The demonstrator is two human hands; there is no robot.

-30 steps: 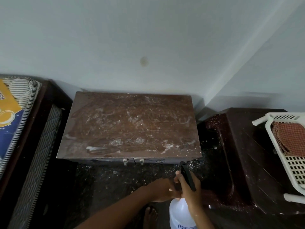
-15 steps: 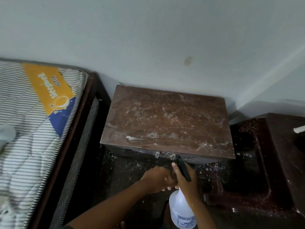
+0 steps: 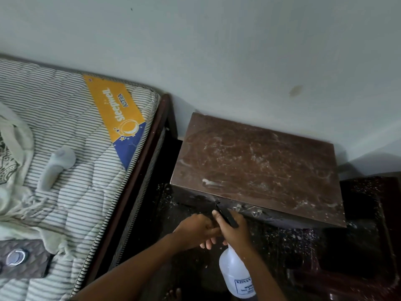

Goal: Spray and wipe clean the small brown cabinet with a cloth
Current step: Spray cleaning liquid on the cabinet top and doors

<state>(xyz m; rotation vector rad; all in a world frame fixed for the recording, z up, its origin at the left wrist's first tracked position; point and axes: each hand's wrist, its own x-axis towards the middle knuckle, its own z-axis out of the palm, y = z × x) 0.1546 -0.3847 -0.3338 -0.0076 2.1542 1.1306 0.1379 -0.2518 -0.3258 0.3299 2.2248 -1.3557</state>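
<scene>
The small brown cabinet [image 3: 256,166] stands against the wall, its top streaked with white dust and smears. In front of its lower left edge my right hand [image 3: 234,231] grips the black trigger head of a white spray bottle [image 3: 235,274], whose nozzle points toward the cabinet. My left hand [image 3: 195,230] is pressed against the right one at the bottle's neck, its fingers curled toward the trigger; whether it holds the bottle I cannot tell. A pale grey cloth [image 3: 55,168] lies rolled on the mattress at the left.
A striped mattress [image 3: 71,148] with an orange label sits on a dark bed frame [image 3: 138,181] left of the cabinet. A dark brown plastic stool [image 3: 368,224] stands at the right. The speckled dark floor [image 3: 184,213] runs between them. My foot [image 3: 173,294] shows at the bottom.
The view has swung left, bringing more of the mattress and the cloth into sight and losing the white basket. Both hands stay together on the spray bottle in front of the cabinet.
</scene>
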